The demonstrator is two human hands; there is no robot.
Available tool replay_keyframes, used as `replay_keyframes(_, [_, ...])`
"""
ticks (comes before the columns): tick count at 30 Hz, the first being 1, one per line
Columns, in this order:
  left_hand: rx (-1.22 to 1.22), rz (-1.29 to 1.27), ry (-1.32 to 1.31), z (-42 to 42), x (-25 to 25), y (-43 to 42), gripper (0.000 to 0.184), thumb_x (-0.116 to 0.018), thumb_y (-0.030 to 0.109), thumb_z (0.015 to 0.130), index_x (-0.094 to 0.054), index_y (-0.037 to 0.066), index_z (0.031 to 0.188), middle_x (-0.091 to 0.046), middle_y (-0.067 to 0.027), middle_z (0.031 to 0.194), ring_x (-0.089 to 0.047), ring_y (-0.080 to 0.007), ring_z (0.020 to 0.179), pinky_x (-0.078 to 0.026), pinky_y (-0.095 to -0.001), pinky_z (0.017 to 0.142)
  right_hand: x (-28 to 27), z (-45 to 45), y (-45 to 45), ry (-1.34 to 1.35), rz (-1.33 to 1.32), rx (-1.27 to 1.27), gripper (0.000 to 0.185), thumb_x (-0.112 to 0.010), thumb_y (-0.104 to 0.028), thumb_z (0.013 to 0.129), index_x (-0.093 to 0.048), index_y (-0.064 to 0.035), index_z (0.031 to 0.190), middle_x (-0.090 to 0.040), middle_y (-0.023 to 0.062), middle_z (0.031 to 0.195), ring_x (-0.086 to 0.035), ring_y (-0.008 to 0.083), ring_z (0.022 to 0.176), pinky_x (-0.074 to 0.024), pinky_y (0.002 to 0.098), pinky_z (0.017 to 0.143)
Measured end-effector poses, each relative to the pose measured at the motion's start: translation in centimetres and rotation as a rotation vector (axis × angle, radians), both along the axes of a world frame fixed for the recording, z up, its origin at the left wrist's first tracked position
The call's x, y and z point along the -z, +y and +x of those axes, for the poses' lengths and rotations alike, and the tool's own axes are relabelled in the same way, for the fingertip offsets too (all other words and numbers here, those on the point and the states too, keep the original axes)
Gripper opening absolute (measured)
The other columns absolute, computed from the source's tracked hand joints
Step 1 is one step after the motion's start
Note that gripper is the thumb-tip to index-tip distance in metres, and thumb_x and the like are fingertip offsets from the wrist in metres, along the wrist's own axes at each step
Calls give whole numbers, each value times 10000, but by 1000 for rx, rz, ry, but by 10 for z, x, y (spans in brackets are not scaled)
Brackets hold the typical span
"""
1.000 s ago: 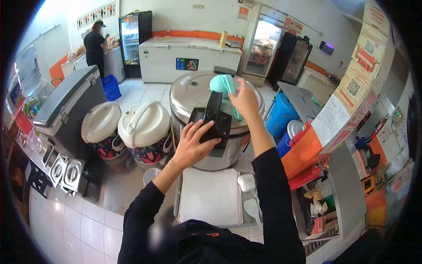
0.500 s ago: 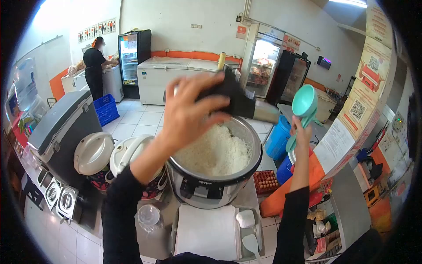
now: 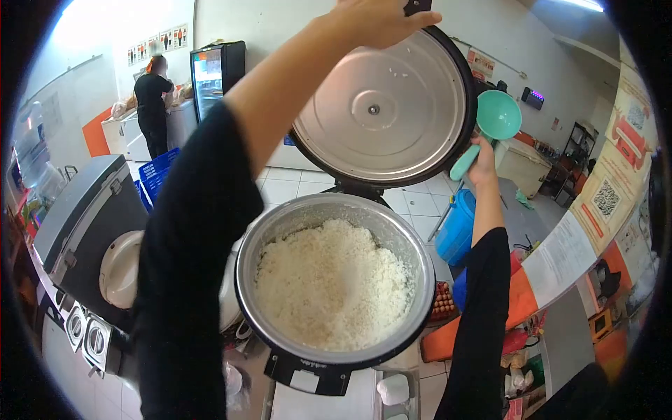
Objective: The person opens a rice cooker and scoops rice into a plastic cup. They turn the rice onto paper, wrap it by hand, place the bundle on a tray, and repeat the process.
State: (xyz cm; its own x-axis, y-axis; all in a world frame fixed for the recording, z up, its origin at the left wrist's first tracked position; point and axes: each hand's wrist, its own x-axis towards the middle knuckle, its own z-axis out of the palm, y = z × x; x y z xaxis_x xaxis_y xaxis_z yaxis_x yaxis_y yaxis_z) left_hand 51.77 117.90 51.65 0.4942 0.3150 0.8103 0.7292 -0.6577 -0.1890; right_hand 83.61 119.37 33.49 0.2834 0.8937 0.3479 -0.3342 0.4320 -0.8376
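"Starting with the far left, what stands there?"

"A big water bottle [image 3: 31, 136]; then a grey cool box [image 3: 78, 199], with metal pans [image 3: 100, 343] near its lower end; behind, a person in black [image 3: 150, 105] by the back wall, a blue crate [image 3: 161, 168] near them, and a lit fridge [image 3: 210, 77] just to the right."

"And in the middle?"

"A rice cooker [image 3: 421, 269], open, with white rice [image 3: 329, 287] heaped unevenly below its rim; sheets of white paper [image 3: 325, 404] lie in front of it; the left hand [image 3: 374, 24] is up at the top edge of the raised lid [image 3: 381, 115], thumb stretched out; its other fingers run out of view, so I cannot tell whether they grip."

"How does the lid stand?"

"Upright at the back of the cooker, underside towards us; a few white grains cling to it; a white bundle [image 3: 393, 389] lies to the right of the paper."

"What about the right side?"

"Eggs [image 3: 443, 302] sit low beside the cooker, near a blue bin [image 3: 458, 227]; above, the right hand [image 3: 483, 166] is closed around the handle of a turquoise scoop [image 3: 500, 114]; the scoop is just beside the lid's right edge, well apart from the rice; last, a post with posters [image 3: 605, 196]."
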Motion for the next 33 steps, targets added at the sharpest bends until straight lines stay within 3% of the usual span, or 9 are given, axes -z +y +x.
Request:
replay_keyframes(3, [117, 18, 153, -41, 38, -15, 525, -318, 473, 903, -308, 181, 1339, -205, -171, 1408, -99, -370, 1315, -80, -538, 1045, 7, 5, 26, 73, 27, 101, 215, -468, -157, 768, -523, -83, 962, -527, 47, 931, -501, 226, 883, -409, 372, 821])
replay_keyframes(5, [97, 319, 27, -80, 96, -46, 397, -590, 330, 773, -559, 190, 1143, -434, -65, 1300, -393, -243, 1203, -198, -452, 1036, 18, 16, 42, 103, 15, 77, 182, -467, -156, 768, -512, -79, 927, -520, 48, 919, -500, 222, 879, -410, 372, 820])
replay_keyframes(11, [-115, -158, 354, -220, 253, -194, 416, -524, 531, 769, -609, 235, 1049, -505, -29, 1198, -410, -260, 1175, -72, -630, 993, 35, 20, 66, 151, -38, 99, 204, -463, -197, 766, -529, -69, 911, -571, 74, 894, -551, 225, 845, -435, 364, 826])
replay_keyframes(16, [-107, -842, -345, -227, 380, -293, 344, -589, 62, 744, -548, 68, 1085, -454, -184, 1198, -416, -377, 1119, -342, -463, 913, 73, 46, 97, 178, -98, 153, 210, -510, -117, 737, -481, -56, 935, -490, 61, 809, -521, 228, 768, -443, 388, 744])
replay_keyframes(17, [-221, -1002, -364, -222, 405, -316, 365, -590, 118, 733, -522, 81, 1090, -483, -164, 1162, -413, -338, 1139, -99, -542, 1030, 80, 44, 97, 166, -102, 127, 210, -514, -109, 738, -477, -62, 939, -490, 65, 810, -521, 229, 772, -441, 391, 742])
replay_keyframes(18, [-53, -1296, -518, -227, 447, -338, 424, -543, 98, 805, -435, 56, 1213, -434, -181, 1231, -376, -357, 1165, -316, -402, 959, 80, 38, 92, 151, -106, 103, 211, -518, -101, 739, -474, -69, 943, -491, 69, 811, -521, 231, 776, -439, 393, 740])
replay_keyframes(22, [422, -1200, -6, -291, 801, -425, 307, -541, 263, 810, -596, 146, 1089, -511, -51, 1197, -474, -228, 1112, -306, -394, 982, 65, 9, 67, 166, -97, 180, 115, -556, -119, 744, -513, -41, 817, -472, 68, 785, -496, 195, 706, -436, 332, 634])
replay_keyframes(27, [600, -1872, -242, -315, 694, -501, 327, -504, 241, 839, -564, 91, 1123, -510, -70, 1207, -482, -232, 1108, -349, -340, 946, 28, -22, 9, -815, -299, 909, 151, -556, -138, 738, -541, -9, 815, -619, 122, 736, -531, 173, 522, -424, 277, 479])
replay_keyframes(33, [531, -2062, -71, -278, 508, -390, 298, -523, 299, 848, -637, 26, 891, -629, -133, 944, -600, -234, 894, -451, -320, 788, 24, -139, -180, -827, -173, 301, 224, -550, -148, 781, -460, -18, 939, -504, 44, 710, -472, 80, 565, -376, 228, 488])
